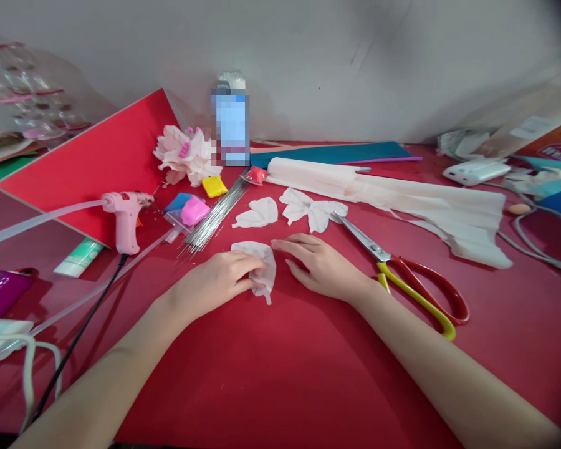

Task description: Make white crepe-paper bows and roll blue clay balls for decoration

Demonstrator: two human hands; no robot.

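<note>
A white crepe paper petal (260, 269) lies on the red tabletop (280, 374), crumpled slightly along its edges. My left hand (217, 280) has its fingers curled over the petal's left side and holds it down. My right hand (320, 265) rests palm-down with its fingers spread, the fingertips just beside the petal's upper edge. Two more cut white petal shapes (257, 212) lie just beyond my hands. Steel scissors with red and yellow handles (393, 274) lie to the right of my right hand.
A pink hot glue gun (126, 218) lies at left, its black cord running toward me. A bundle of thin wires (217, 212), a folded white crepe paper strip (402, 206) and a finished paper flower (184, 156) lie farther back. A red board (88, 162) leans behind.
</note>
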